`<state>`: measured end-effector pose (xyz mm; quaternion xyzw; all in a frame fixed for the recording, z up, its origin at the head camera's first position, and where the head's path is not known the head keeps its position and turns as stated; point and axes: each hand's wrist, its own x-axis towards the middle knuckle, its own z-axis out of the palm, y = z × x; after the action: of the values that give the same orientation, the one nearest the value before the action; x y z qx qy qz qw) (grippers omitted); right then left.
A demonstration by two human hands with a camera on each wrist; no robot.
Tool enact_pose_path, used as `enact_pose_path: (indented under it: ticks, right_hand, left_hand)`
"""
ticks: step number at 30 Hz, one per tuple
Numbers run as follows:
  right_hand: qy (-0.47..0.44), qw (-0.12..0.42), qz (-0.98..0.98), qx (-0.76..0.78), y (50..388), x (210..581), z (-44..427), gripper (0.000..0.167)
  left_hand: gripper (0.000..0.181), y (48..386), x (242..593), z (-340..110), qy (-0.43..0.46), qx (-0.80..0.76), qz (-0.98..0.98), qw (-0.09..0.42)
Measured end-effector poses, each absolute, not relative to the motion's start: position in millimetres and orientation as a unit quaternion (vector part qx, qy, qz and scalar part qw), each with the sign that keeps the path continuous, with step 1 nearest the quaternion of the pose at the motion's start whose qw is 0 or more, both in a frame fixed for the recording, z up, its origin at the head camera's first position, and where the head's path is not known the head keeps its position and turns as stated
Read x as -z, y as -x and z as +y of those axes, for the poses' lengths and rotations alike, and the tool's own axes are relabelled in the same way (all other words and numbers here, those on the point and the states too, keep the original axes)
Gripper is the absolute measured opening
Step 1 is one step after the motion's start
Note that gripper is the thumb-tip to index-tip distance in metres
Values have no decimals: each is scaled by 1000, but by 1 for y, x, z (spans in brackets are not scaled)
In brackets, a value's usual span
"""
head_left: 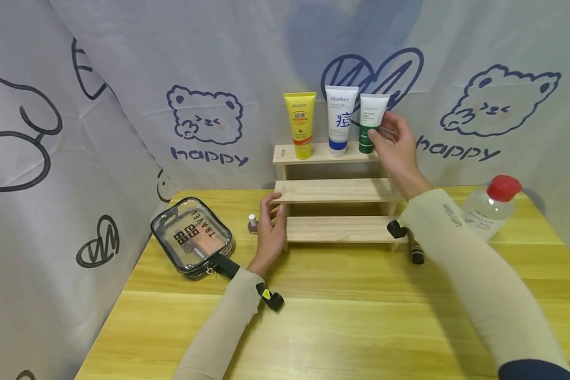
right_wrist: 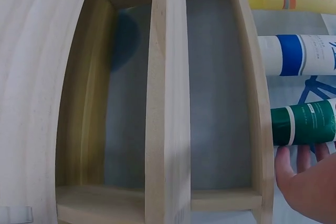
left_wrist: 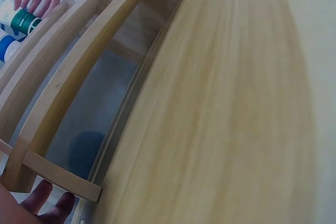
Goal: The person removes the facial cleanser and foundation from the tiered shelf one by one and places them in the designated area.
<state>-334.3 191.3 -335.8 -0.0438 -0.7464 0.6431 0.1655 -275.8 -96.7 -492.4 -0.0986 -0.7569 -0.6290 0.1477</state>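
On the top step of a three-tier wooden shelf [head_left: 339,190] stand three squeeze tubes on their caps. The yellow tube [head_left: 301,124] is leftmost, the white and blue tube [head_left: 342,119] is in the middle, and the white and green tube [head_left: 369,126] is on the right. My right hand [head_left: 399,150] holds the green one at its right side, thumb across its front; the right wrist view shows fingertips against its green part [right_wrist: 304,123]. Beside the shelf's left end, my left hand [head_left: 269,235] rests its fingers [left_wrist: 39,195] against the side frame.
Left of the shelf lies a clear travel pouch [head_left: 192,237] with black trim. A small bottle with a pale cap [head_left: 252,221] stands behind my left hand. At the right are a dark cylindrical item [head_left: 416,253] and a clear red-capped bottle [head_left: 491,206]. Patterned cloth [head_left: 266,42] hangs behind.
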Motion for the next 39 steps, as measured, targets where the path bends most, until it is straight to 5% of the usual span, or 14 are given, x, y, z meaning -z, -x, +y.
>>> enact_pose_path:
  ticks: [39]
  right_hand:
    - [-21,84,-807,-585,322,315,212,57]
  left_hand:
    - [34,276,492,-95,96,642,-746,151]
